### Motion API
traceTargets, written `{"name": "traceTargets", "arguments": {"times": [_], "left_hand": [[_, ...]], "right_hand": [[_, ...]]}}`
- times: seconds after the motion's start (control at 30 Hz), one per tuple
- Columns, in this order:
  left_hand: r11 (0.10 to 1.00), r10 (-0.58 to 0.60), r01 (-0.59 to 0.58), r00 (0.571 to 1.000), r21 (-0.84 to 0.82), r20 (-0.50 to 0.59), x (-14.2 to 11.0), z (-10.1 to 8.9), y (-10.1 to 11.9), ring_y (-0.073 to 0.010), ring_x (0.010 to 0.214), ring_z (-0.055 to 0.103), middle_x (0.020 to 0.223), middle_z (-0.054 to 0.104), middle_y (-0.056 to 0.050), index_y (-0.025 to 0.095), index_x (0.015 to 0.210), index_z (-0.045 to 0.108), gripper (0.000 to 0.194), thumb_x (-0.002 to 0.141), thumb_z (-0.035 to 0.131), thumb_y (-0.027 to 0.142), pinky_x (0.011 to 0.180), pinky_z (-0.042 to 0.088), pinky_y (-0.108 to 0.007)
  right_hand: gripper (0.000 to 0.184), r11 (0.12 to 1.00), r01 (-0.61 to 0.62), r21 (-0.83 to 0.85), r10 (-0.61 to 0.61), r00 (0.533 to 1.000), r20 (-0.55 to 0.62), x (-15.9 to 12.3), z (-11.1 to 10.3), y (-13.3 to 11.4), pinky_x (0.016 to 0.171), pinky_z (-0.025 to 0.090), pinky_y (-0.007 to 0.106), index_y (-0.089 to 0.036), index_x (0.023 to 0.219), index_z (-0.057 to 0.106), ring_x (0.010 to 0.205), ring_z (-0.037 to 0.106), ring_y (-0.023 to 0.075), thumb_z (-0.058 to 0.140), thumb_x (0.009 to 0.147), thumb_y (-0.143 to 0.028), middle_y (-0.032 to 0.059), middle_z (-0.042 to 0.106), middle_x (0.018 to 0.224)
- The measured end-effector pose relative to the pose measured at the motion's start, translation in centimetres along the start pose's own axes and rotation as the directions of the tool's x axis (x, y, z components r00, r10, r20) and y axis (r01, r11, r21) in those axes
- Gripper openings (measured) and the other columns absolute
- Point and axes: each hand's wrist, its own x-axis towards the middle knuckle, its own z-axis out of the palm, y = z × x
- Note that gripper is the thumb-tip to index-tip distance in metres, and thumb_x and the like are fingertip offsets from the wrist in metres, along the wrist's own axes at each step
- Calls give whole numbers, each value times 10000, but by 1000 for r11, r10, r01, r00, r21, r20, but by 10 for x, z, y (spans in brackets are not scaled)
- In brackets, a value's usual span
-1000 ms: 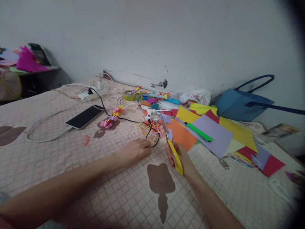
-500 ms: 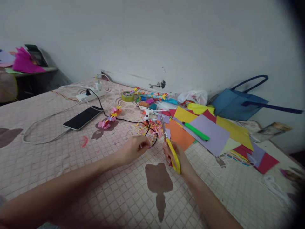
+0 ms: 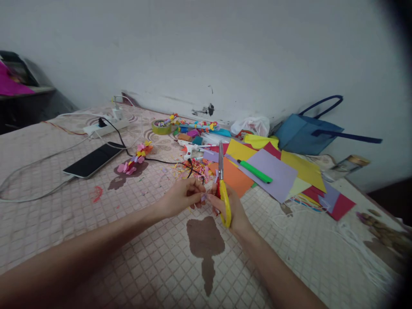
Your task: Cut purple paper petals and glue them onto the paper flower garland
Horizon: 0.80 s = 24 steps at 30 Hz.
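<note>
My left hand [image 3: 184, 196] is closed in a pinch on a small piece of purple paper [image 3: 204, 197]. My right hand [image 3: 233, 208] keeps the yellow-handled scissors [image 3: 224, 195] in its grip, their metal blades pointing up and away from me. The right fingertips meet the left ones at the purple piece; whether they pinch it too is hard to make out. Just beyond the hands lies a heap of tiny paper scraps [image 3: 199, 171], with a white glue gun [image 3: 190, 150] behind it. An orange sheet [image 3: 240, 177] lies to the right of the blades.
Coloured paper sheets [image 3: 273, 169] spread to the right, a green marker [image 3: 255, 171] on top. A blue bag [image 3: 307, 134] leans at the wall. On the left are a phone [image 3: 95, 161], a power strip [image 3: 106, 128], cables, and a string of paper flowers [image 3: 135, 159].
My hands have come together at the purple piece. The scissors have turned more upright. The whole scene has shifted left as the view swung right.
</note>
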Motion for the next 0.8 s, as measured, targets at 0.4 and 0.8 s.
{"name": "traceTargets", "arguments": {"times": [0.4, 0.8], "left_hand": [[999, -44, 44, 998, 2, 50, -6, -5, -7, -81, 506, 543, 569, 573, 10, 128, 683, 524, 233, 749, 609, 334, 486, 427, -191], [998, -57, 57, 996, -3, 63, -8, -2, -15, -97, 539, 568, 588, 599, 5, 142, 670, 526, 243, 744, 608, 359, 512, 447, -199]], "right_hand": [[266, 999, -21, 37, 21, 1000, -23, -1, 3, 8, 356, 353, 181, -203, 742, 438, 374, 373, 49, 656, 701, -349, -89, 433, 542], [317, 1000, -10, -24, 10, 1000, -5, 0, 2, 12, 344, 372, 188, -210, 773, 443, 409, 413, 67, 708, 668, -349, -70, 463, 597]]}}
